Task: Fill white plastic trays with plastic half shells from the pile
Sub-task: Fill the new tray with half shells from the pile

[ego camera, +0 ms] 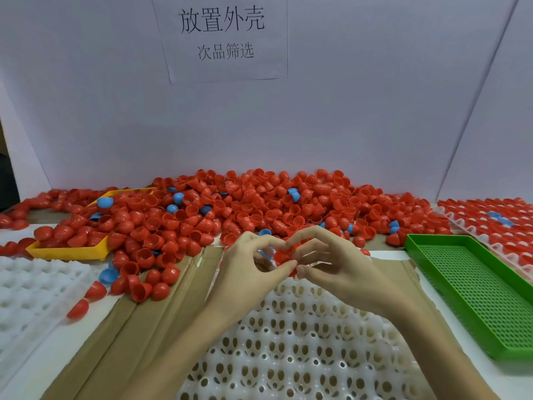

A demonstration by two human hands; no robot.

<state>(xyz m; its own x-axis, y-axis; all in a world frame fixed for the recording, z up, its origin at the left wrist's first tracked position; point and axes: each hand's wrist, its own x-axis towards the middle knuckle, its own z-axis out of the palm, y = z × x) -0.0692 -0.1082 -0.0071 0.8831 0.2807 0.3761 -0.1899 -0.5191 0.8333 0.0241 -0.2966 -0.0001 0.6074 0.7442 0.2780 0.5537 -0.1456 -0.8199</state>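
White tray (302,350) below hands (291,264) pinching red shell (284,255).

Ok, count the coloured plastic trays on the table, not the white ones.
2. The yellow tray sits at the left, partly buried under the pile of red shells. The green perforated tray lies at the right, holding nothing. Another could be hidden under the pile.
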